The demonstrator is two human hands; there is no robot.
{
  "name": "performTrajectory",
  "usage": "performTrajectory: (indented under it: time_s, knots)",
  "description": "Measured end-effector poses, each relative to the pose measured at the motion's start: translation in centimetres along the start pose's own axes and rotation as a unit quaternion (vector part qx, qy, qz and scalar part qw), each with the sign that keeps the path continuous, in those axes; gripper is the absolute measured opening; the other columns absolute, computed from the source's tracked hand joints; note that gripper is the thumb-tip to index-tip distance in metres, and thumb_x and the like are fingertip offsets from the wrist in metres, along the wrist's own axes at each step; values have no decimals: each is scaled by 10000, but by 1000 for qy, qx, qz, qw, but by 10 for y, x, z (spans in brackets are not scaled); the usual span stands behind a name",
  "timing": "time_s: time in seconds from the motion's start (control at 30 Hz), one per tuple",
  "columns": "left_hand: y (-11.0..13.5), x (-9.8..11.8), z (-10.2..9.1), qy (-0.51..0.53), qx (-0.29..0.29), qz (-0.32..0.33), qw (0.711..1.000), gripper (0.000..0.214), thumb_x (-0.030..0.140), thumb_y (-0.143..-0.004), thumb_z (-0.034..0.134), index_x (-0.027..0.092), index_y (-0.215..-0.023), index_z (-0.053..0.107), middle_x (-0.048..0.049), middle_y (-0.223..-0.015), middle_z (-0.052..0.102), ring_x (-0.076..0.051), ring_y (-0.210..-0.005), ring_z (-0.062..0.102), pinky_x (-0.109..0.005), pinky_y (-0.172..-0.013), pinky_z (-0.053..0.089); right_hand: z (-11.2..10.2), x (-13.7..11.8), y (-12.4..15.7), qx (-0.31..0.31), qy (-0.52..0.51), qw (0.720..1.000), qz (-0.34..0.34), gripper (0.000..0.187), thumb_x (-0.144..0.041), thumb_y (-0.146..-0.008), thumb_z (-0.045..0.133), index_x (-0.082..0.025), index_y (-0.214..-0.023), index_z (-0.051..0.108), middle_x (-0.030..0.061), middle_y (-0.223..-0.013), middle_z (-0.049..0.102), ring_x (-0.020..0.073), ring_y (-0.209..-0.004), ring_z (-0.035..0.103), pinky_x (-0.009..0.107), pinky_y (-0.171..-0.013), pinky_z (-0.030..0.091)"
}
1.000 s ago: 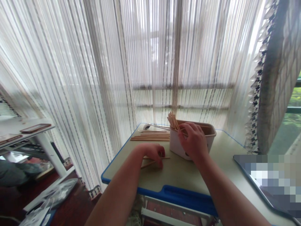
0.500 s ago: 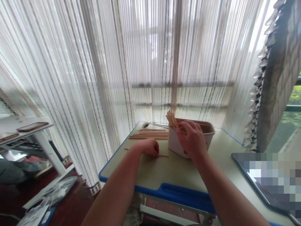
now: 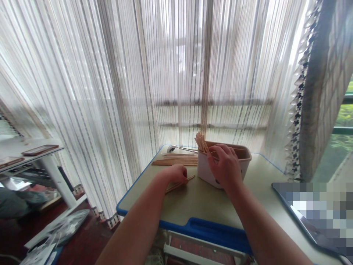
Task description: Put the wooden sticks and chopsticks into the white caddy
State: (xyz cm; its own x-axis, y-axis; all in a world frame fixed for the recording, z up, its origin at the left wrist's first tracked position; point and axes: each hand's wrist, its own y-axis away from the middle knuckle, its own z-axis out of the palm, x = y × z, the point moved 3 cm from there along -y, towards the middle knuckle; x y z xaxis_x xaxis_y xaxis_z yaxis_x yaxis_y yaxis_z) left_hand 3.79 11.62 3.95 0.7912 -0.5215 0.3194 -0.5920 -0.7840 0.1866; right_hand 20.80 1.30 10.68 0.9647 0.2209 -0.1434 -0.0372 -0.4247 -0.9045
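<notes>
My left hand (image 3: 176, 174) is closed over a thin wooden stick (image 3: 180, 183) that lies slanted on the table. My right hand (image 3: 226, 165) grips the near rim of a white bin (image 3: 209, 172) with a brown inner liner, fingers curled over its edge. A bunch of wooden sticks (image 3: 202, 141) stands upright in the bin's left corner. A row of more sticks (image 3: 176, 160) lies flat on the table behind my left hand.
The table (image 3: 204, 202) is beige with a blue rim. A metal spoon (image 3: 179, 148) lies at the far edge by the striped curtain (image 3: 138, 81). A dark flat object (image 3: 314, 213) rests at the right. A white shelf (image 3: 33, 154) stands lower left.
My left hand has turned the stick from lying crosswise to slanting toward the bin. My right hand has stayed on the bin's rim.
</notes>
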Motion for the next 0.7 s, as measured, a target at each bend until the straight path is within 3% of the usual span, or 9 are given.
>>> performTrajectory:
  time_s: [0.27, 0.53, 0.7]
  knots:
    - [-10, 2, 2, -34, 67, 69, 995, 233, 213, -682, 581, 186, -874, 709, -38, -862, 689, -166, -754, 597, -243, -693, 448, 0, 0, 0, 4, -3, 1000, -2, 168, -274, -815, 530, -193, -908, 646, 67, -981, 645, 224, -913, 537, 346, -834, 406]
    - [-12, 2, 2, -46, 124, 74, 988, 227, 160, -704, 551, 183, -869, 704, -38, -913, 694, -166, -805, 614, -239, -734, 469, 2, 2, -1, 8, -5, 1000, -4, 161, -280, -809, 549, -193, -906, 645, 52, -977, 643, 219, -907, 536, 345, -830, 415]
    - [-15, -1, 4, -38, 116, 67, 990, 245, 194, -730, 546, 187, -924, 695, -43, -911, 702, -174, -773, 624, -252, -706, 478, 3, 2, -1, 12, -3, 1000, -5, 143, -264, -797, 562, -196, -889, 647, 52, -971, 646, 223, -912, 538, 348, -832, 416]
